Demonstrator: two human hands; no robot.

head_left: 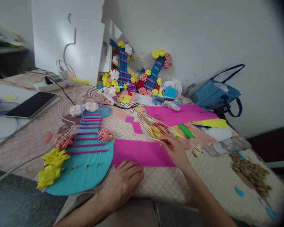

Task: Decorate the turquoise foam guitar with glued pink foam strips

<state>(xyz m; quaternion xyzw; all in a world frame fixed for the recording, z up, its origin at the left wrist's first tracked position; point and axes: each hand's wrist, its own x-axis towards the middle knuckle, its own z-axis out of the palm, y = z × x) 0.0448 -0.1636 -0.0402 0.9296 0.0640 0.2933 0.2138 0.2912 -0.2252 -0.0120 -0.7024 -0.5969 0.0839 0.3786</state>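
A magenta strip of paper [142, 153] lies flat in front of me. My left hand [126, 176] rests on its near edge, fingers lying loosely and holding nothing. Over the strip's far right corner, my right hand [174, 149] pinches the end of a thin wooden stick [152, 138], which points left along the far edge. To the left sits a turquoise guitar-shaped piece [85, 176] with magenta bars [90, 145] across it. Yellow paper flowers [49, 167], coral flowers [104, 135] and white flowers [84, 108] decorate it.
Pliers [162, 127], sticks [144, 124] and a glue gun [107, 94] lie beyond my hands. At right are a clear jar [228, 146], a heap of shells or nuts [249, 173] and a blue bag [215, 93]. A white cable [28, 160] crosses the left side.
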